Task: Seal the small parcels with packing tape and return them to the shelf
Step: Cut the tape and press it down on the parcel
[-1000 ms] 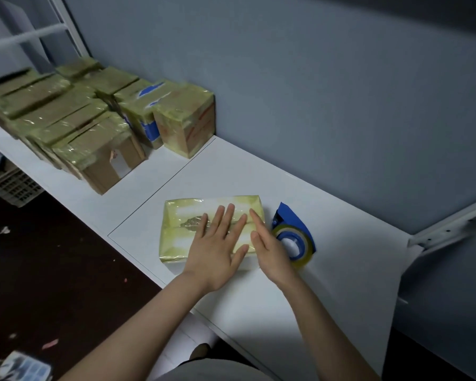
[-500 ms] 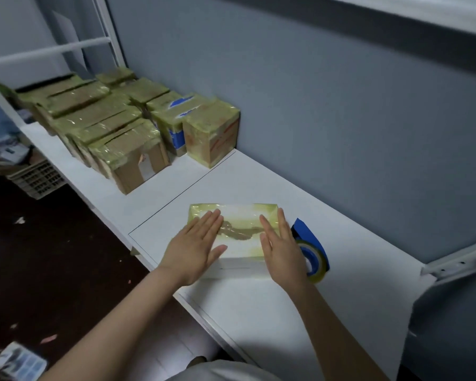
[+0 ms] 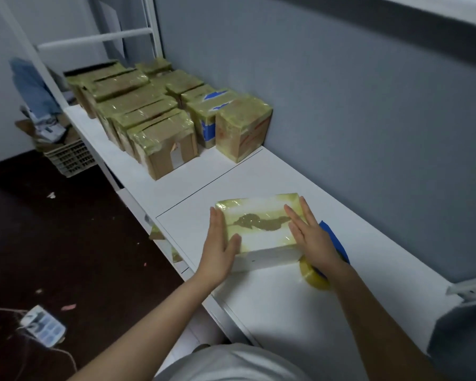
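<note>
On the white shelf (image 3: 259, 177), near its front edge, lies the small parcel (image 3: 259, 224), wrapped in glossy yellowish tape. The left hand (image 3: 219, 244) lies with straight fingers against its 9 o'clock end, thumb on top. The right hand (image 3: 312, 237) rests flat on the 3 o'clock end. I think the box is light and stiff, but the tape skin looks slippery, so holding both short ends seems safest. A tape dispenser (image 3: 313, 276) sits just beside at 4 o'clock, partly under the right wrist, easy to knock. Sealed parcels (image 3: 160, 127) stand at 11 o'clock, well apart.
</note>
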